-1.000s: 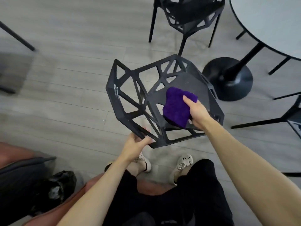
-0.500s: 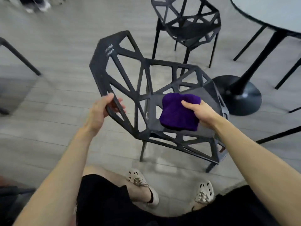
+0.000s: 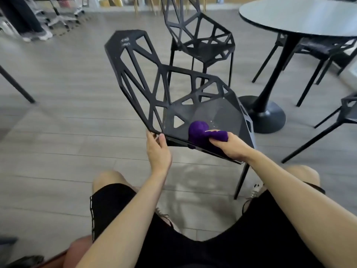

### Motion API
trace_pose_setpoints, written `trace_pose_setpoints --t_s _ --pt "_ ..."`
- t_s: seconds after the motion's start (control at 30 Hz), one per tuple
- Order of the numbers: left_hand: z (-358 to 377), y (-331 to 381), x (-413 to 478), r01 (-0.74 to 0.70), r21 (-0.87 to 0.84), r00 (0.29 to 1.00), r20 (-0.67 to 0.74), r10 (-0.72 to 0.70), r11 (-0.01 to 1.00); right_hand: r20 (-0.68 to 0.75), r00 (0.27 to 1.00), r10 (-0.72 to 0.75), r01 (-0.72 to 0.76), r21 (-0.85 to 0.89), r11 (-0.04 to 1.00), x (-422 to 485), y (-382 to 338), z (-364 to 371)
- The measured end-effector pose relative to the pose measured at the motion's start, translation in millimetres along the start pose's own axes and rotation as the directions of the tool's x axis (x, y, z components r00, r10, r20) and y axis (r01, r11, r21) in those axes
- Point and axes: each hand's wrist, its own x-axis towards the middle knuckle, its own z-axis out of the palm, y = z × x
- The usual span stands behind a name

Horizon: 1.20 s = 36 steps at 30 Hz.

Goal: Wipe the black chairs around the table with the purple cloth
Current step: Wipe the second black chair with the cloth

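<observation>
A black chair (image 3: 218, 113) with a cut-out triangle pattern stands right in front of me, its backrest rising to the upper left. My left hand (image 3: 157, 149) grips the near left corner of its seat edge. My right hand (image 3: 229, 145) is closed on the bunched purple cloth (image 3: 199, 130), which presses on the front of the seat. Small pale specks lie on the seat beside the cloth.
A second black chair (image 3: 201, 39) stands behind the first. The round grey table (image 3: 301, 16) on a black pedestal base (image 3: 264, 113) is at the upper right, with more black chairs (image 3: 318, 47) around it. Another person's legs (image 3: 23, 20) show at far upper left.
My left hand let go of the backrest side and now holds the seat's front left corner. My right hand drew the cloth toward the seat's front edge, bunching it. The view tilted up.
</observation>
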Motion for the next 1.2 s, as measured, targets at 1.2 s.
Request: trace_pose_setpoints --t_s 1.2 --pt "45.8 13.4 126.1 0.253 -0.109 0.948 -0.170 -0.269 0.961 -0.326 0.879 0.347 0.040 0.776 0.629 25.6 -21.1 -19.2"
